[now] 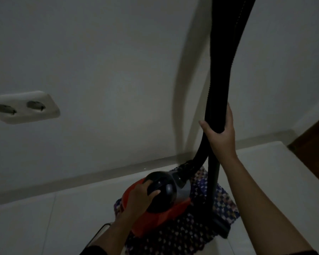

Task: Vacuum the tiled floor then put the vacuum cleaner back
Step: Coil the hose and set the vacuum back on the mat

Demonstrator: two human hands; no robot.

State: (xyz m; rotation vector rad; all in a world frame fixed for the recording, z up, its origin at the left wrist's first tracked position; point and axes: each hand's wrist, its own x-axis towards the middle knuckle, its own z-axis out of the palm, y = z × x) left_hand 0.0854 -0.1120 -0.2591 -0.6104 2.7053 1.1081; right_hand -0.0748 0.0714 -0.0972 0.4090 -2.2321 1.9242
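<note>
The red and black canister vacuum cleaner (160, 205) is sitting on a multicoloured woven mat (206, 229) on the pale tiled floor (44, 227), close to the skirting of the plain white wall (109, 52). The wall is filling most of what I am seeing, with a white double socket plate (24, 107) mounted on it off to my left and a brown wooden door edge (313, 144) showing at the far right. Nothing is lying between me and the machine; a thin dark cable (99, 230) is trailing across the tiles by my left forearm.

The vacuum's body is glossy red plastic with a rounded black dome on top and a grey collar where the black ribbed hose (226, 61) is joining it. The hose is rising past my face and casting a long shadow on the wall. A dark rigid tube (214, 183) is standing upright beside the canister, its lower end on the mat.

My left hand (142, 196) is curling over the black dome, fingers spread and gripping. My right hand (221, 133) is wrapping loosely around the hose, thumb on one side, fingers on the other.
</note>
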